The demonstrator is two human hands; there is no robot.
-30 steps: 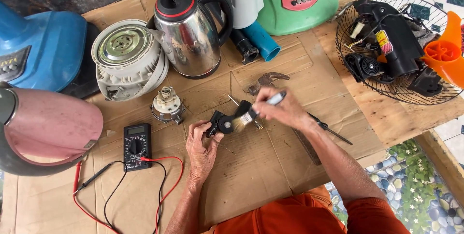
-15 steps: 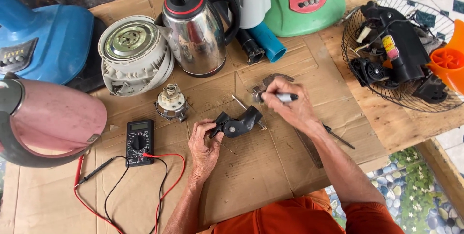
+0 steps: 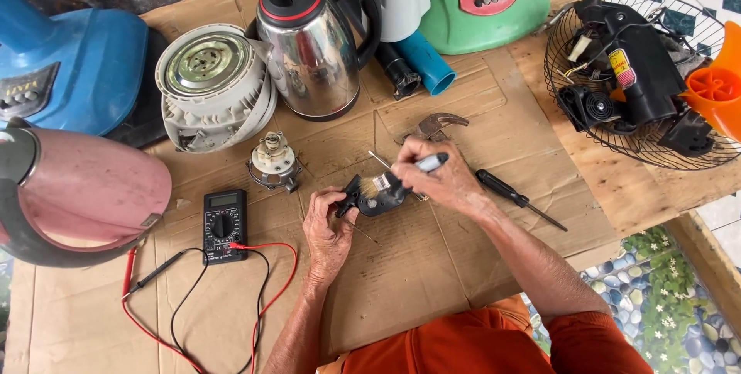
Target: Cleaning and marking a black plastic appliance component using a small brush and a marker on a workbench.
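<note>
Brush (image 3: 378, 183) bristles are back on the black part (image 3: 376, 197); half a second ago I had lifted the brush clear of it, up by the pliers (image 3: 432, 125). My right hand (image 3: 432, 176) is closed round the brush's pale handle, fingers curled tight, bristles pointing toward my left hand. My left hand (image 3: 326, 227) pinches the near end of the black part between thumb and fingers and holds it just off the cardboard (image 3: 401, 281), as it did before.

Just beyond my right knuckles lie the pliers, and a black screwdriver (image 3: 515, 199) lies right beside my right wrist, on its outer side. Beyond my left hand sits a small round switch unit (image 3: 272, 162); to its outer side is the multimeter (image 3: 224, 226), with red and black leads (image 3: 262, 289) looping close past my left forearm. Farther off stand the steel kettle (image 3: 309, 50), a white motor housing (image 3: 210, 84) and a pink kettle (image 3: 85, 196). A wire fan guard (image 3: 563, 50) full of parts lies well beyond my right hand.

Bare cardboard lies between my forearms and toward me. The table's edge runs close outside my right elbow, with tiled floor (image 3: 664, 289) below.
</note>
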